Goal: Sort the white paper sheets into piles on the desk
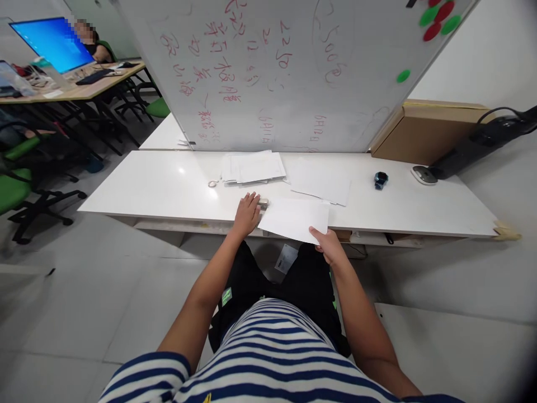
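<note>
My right hand [329, 245] pinches the near right corner of some white paper [296, 218], thumb on top. The paper is held over the front edge of the white table [168, 184]; whether it is one sheet or more I cannot tell. Its left corner meets a small beige and metal object [263, 204] that looks like a stapler. My left hand [248, 214] lies flat beside that object, fingers stretched out and their tips at its left end. Behind are a stack of papers [254, 168] and a few looser sheets [323, 184].
A whiteboard [293, 67] with red writing stands along the table's back. Rightward are a dark watch [380, 179], a computer mouse [424, 174], a cardboard box [428, 131] and a black object [474, 143]. A small ring-like item [212, 183] lies left. A person [100, 51] sits far left.
</note>
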Tool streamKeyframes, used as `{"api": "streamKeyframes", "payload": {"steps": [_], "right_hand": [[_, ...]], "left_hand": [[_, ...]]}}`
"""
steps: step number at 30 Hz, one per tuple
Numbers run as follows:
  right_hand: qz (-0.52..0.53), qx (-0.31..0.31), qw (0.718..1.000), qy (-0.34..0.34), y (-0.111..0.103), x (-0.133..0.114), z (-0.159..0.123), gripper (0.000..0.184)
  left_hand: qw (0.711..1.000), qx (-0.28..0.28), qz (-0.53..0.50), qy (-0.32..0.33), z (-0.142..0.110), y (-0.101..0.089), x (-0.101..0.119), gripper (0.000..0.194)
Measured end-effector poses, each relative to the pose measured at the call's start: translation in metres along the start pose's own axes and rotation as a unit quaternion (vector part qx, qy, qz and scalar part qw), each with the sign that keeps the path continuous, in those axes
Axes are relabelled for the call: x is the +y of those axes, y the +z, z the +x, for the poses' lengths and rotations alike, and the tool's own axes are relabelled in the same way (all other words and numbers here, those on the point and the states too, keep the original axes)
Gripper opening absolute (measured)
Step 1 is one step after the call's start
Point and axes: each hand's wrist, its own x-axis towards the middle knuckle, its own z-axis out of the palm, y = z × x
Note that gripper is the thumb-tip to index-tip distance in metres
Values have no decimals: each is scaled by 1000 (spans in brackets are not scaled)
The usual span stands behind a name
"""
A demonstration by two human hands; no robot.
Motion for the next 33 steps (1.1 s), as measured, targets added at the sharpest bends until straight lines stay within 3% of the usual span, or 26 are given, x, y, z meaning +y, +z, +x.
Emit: {"api": "streamKeyframes", "payload": {"steps": [4,9,18,25,33], "right_hand": [[16,-23,999,15,3,5,-1,36],[45,-53,996,49,8,10,-3,36],[53,-83,993,62,9,6,-3,39],[50,-80,993,68,12,4,-5,39],[54,-64,995,62,15,13,-4,38]], "left_hand": [[1000,-15,14,-2,1,-9,5,51],[998,-35,17,42,3,-10,11,51],[996,-71,51,25,6,-14,10,52],[994,-67,83,35,5,-10,10,50],[976,-127,163,63,13,-18,13,47]]}}
